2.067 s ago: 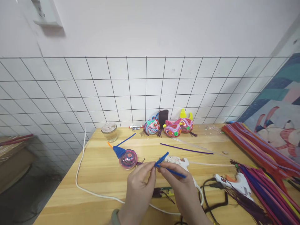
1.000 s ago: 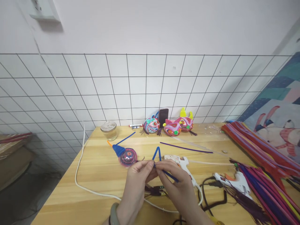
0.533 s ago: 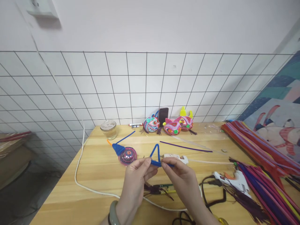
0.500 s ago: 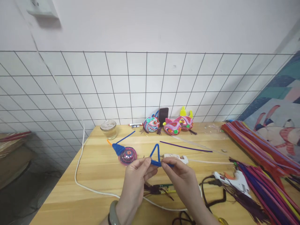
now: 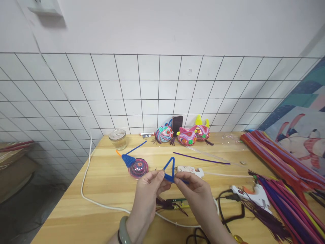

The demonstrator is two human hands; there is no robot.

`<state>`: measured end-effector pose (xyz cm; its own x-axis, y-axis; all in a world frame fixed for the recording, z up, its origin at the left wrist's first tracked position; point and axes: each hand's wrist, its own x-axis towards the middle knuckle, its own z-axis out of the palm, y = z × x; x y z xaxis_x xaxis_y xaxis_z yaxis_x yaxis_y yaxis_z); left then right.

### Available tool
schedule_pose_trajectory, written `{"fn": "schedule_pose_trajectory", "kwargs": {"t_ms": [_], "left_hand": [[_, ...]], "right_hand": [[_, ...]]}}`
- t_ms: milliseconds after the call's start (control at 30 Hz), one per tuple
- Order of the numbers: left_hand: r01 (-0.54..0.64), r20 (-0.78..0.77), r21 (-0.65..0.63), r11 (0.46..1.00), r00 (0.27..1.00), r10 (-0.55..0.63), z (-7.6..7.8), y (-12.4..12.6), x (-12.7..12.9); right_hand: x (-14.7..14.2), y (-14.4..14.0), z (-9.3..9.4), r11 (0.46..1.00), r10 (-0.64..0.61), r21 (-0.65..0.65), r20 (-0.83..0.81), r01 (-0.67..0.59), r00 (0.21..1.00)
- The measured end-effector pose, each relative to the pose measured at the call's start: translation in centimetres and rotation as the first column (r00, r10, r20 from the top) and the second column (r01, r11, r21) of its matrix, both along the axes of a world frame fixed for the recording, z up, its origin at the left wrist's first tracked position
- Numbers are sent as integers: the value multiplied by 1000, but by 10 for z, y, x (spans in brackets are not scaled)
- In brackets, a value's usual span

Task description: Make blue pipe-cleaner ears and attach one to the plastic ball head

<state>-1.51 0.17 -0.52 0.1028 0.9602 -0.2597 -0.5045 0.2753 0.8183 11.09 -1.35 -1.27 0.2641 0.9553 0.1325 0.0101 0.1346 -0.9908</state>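
Observation:
A blue pipe cleaner (image 5: 173,166), bent into a triangle with its point upward, is pinched between both my hands above the table. My left hand (image 5: 150,189) grips its lower left corner between thumb and fingers. At the lower right corner my right hand (image 5: 194,188) pinches it, and a loose blue end sticks out behind those fingers. Left of my hands lies a wound blue pipe-cleaner triangle (image 5: 127,160) with an orange tip and a long blue stem. It rests against a pink and purple coiled disc (image 5: 138,168) with a shiny domed middle.
Behind my hands lie a white glue gun (image 5: 189,170) and a purple pipe cleaner (image 5: 201,158). Colourful wound figures (image 5: 186,136) and a phone (image 5: 177,125) stand by the wall, with a glass jar (image 5: 118,139) leftward. Pipe-cleaner bundles (image 5: 284,203), another glue gun (image 5: 254,196) and cables (image 5: 106,206) occupy the sides.
Both hands stay nearly in place. The blue triangle has tilted slightly, its tip shifting a little to the right, and its lower edge now slopes more.

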Motion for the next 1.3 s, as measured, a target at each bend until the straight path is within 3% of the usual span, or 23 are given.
{"fn": "schedule_pose_trajectory", "kwargs": {"t_ms": [333, 667, 1033, 1300], "left_hand": [[51, 4, 27, 998, 999, -51, 1, -1, 1], [46, -44, 36, 998, 998, -44, -4, 2, 0], [100, 9, -14, 995, 995, -100, -2, 2, 0], [184, 67, 6, 983, 981, -184, 0, 1, -2]], "right_hand": [[2, 1, -1, 999, -12, -48, -51, 9, 999], [2, -3, -1, 993, 52, -96, -181, -70, 982], [6, 1, -4, 989, 83, -94, -270, -112, 959], [7, 0, -4, 990, 38, -120, -269, -72, 962]]}}
